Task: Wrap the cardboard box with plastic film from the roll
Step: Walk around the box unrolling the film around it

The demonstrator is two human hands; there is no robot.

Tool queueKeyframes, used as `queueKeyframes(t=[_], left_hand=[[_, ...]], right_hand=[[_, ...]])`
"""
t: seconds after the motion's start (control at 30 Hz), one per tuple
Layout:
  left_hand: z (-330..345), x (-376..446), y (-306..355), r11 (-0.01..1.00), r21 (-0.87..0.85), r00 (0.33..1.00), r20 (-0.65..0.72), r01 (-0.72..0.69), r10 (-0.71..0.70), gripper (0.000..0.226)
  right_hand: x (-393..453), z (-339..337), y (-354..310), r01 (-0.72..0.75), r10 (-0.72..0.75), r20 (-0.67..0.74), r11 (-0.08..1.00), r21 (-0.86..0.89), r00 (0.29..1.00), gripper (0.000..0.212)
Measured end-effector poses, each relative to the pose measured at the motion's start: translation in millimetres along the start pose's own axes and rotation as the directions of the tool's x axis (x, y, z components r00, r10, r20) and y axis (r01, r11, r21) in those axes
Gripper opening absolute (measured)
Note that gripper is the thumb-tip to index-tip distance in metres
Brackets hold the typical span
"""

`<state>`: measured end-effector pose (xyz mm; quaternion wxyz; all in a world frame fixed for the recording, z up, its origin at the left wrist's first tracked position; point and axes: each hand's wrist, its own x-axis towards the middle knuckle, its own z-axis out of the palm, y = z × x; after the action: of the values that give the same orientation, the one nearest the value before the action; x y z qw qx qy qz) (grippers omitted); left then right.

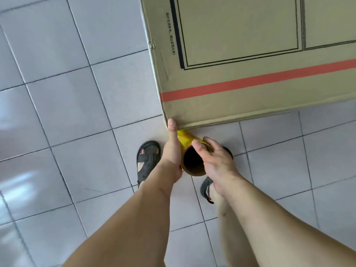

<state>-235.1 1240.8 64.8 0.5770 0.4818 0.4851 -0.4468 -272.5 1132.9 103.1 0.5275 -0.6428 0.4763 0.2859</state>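
Observation:
A big brown cardboard box [240, 79] with a red stripe and black line print fills the upper right of the head view. Just below its near left corner I hold the film roll [187, 143], a cardboard tube with a yellow label, its open end facing me. My left hand [173, 149] grips the roll's left side, thumb stretched up and touching the box's bottom corner. My right hand [213, 157] grips the roll's right side, thumb over the tube's rim. No loose film is plainly visible.
Pale grey floor tiles [67, 112] with dark grout spread to the left and below. My feet in dark sandals, the left one [147, 158] and the right one [207, 187], stand right under the roll, close to the box edge.

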Motion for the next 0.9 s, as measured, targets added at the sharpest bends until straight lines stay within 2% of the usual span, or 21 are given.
queueKeyframes(t=[0.1,0.13,0.27,0.4,0.5,0.63,0.7,0.9], left_hand=[[12.5,-2.5,-3.3,0.993,-0.114,0.999,-0.032,-0.015,0.011,0.107],[17.0,-2.8,-3.9,0.990,-0.138,0.999,-0.046,-0.016,0.010,0.104],[28.8,-3.6,-9.2,0.973,-0.229,0.999,-0.029,-0.029,0.023,0.143],[29.4,-8.6,-9.4,0.955,-0.295,0.999,-0.040,-0.020,0.009,0.124],[26.3,-8.6,-9.7,0.959,-0.280,0.999,0.024,0.038,-0.032,0.143],[27.7,-8.7,-6.7,0.967,-0.252,0.996,0.087,0.048,-0.026,0.136],[27.8,-5.5,-8.9,0.965,-0.259,0.996,0.079,0.051,-0.032,0.144],[31.5,13.6,-16.5,0.933,-0.359,0.999,0.039,-0.016,0.032,0.161]], right_hand=[[15.3,-13.4,-4.1,0.018,-0.016,0.040,0.999,-0.048,0.999,0.058],[18.8,-16.3,-6.6,0.022,-0.019,0.053,0.998,-0.055,0.998,0.057],[32.0,-24.8,-15.5,0.038,-0.035,0.057,0.997,-0.062,0.998,0.053],[37.0,-34.1,-16.6,0.018,-0.014,0.047,0.996,-0.087,0.999,0.051],[28.6,-33.8,-8.8,0.037,-0.029,0.072,0.993,-0.110,0.997,0.051],[28.7,-32.5,-10.5,0.089,-0.079,0.062,0.979,-0.181,0.995,0.062],[32.2,-33.4,-13.7,0.081,-0.066,0.081,0.977,-0.197,0.995,0.063],[35.5,-31.0,-21.2,0.067,-0.059,0.057,0.984,-0.163,0.997,0.046]])
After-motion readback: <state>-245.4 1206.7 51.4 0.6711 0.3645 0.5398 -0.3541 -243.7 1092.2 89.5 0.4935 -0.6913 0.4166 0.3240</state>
